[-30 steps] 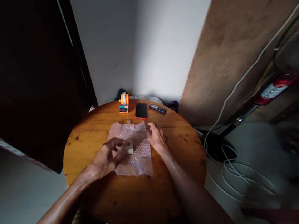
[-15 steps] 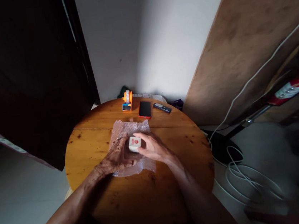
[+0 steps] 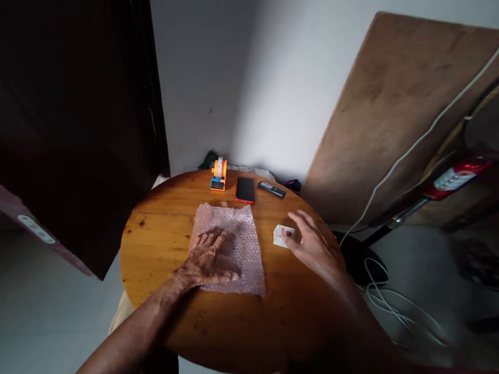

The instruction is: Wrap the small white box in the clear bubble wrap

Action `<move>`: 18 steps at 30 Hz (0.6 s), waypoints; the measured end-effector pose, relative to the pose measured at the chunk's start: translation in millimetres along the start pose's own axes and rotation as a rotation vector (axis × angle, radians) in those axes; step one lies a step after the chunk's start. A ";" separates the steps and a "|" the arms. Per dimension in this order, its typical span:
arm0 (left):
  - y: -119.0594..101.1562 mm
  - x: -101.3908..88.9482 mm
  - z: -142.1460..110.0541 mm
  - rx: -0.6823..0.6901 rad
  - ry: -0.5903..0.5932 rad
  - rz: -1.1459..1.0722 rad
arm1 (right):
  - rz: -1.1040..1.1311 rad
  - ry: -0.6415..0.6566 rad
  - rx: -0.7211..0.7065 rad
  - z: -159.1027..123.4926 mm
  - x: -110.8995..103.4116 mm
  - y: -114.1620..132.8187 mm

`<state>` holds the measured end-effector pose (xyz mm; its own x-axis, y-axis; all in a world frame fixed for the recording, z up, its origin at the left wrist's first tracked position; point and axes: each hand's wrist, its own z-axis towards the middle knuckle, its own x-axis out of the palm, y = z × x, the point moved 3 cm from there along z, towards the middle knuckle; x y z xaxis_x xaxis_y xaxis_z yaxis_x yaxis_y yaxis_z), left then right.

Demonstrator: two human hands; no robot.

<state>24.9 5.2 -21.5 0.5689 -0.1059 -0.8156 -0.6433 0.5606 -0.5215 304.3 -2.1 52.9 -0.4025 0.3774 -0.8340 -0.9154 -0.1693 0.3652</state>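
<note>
A sheet of bubble wrap (image 3: 242, 236) lies flat on the round wooden table (image 3: 157, 245). My left hand (image 3: 208, 261) presses on its left half, palm down with fingers spread. To the right of the sheet sits a small white box (image 3: 278, 235) with red print on top. My right hand (image 3: 312, 243) is at the box's right side, fingers apart; the thumb overlaps the box's edge, and I cannot tell whether it touches.
Along the table's far side stand an orange tape dispenser (image 3: 219, 175), a phone (image 3: 245, 190) in a red case and a dark remote control (image 3: 272, 189). A white wall rises behind. White cable (image 3: 401, 314) coils on the floor at right.
The white box has gone from the middle of the bubble wrap to the bare table on the right, carried by my right hand, whose grip has loosened. My left hand stays on the wrap.
</note>
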 end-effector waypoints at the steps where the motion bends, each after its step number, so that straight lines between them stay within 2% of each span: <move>1: -0.2 -0.4 0.1 0.005 0.000 0.007 | 0.027 -0.034 -0.046 0.3 -0.2 13.3; 2: -0.4 -1.0 0.2 0.006 0.002 0.021 | 0.072 -0.023 -0.119 1.3 2.8 29.3; 4: -1.4 -2.3 0.3 0.000 0.009 0.061 | 0.158 0.098 -0.291 4.4 18.5 62.4; 7: -4.1 -4.2 0.4 -0.006 0.031 0.118 | 0.167 0.272 -0.429 10.5 56.0 91.7; 10: -6.3 -5.1 0.4 -0.023 0.062 0.144 | 0.031 0.345 -0.329 16.1 90.2 86.4; 12: -6.8 -5.5 0.4 -0.031 0.084 0.135 | -0.029 0.356 -0.276 16.3 101.9 75.8; 14: -6.7 -7.5 0.5 -0.024 0.079 0.099 | -0.043 0.360 -0.275 14.4 105.7 67.4; 16: -4.8 -12.9 0.4 -0.041 0.022 0.061 | -0.032 0.359 -0.295 12.3 105.4 62.8; 18: -0.1 -20.2 -0.4 -0.120 -0.055 0.071 | -0.008 0.337 -0.313 11.7 104.1 60.5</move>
<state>13.2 6.9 -5.1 0.5448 -0.0220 -0.8383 -0.7376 0.4628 -0.4916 207.0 37.7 -7.0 -0.3243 0.0714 -0.9433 -0.8527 -0.4538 0.2588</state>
